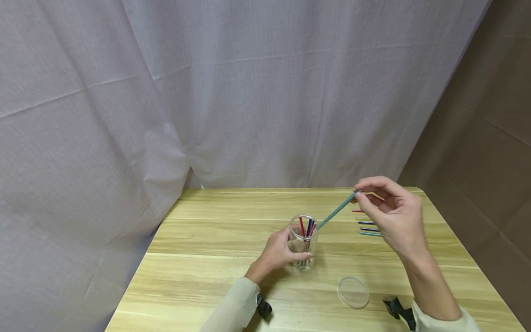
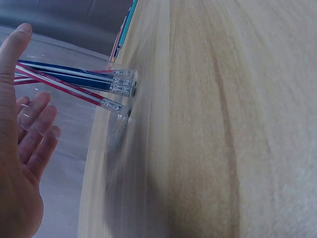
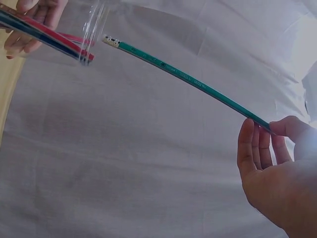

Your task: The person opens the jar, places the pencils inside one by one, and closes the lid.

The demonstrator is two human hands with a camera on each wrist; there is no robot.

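My left hand (image 1: 274, 251) holds a clear jar (image 1: 314, 247) that stands on the table, with fingers and thumb around its wall. Inside lean several red and dark blue pencils (image 2: 74, 82), their eraser ends down at the jar's bottom. Between the thumb and fingertips of my right hand (image 1: 397, 216), a green pencil (image 3: 193, 84) is pinched near one end. It slants down to the left, and its eraser end is close to the jar's rim (image 3: 94, 25). Whether the eraser touches the rim I cannot tell.
Several loose pencils (image 1: 370, 234) lie side by side on the table (image 1: 199, 267), partly behind my right hand. A clear round disc (image 1: 353, 292), like a lid, lies to the right of the jar. Grey curtain (image 1: 265, 101) hangs behind the table.
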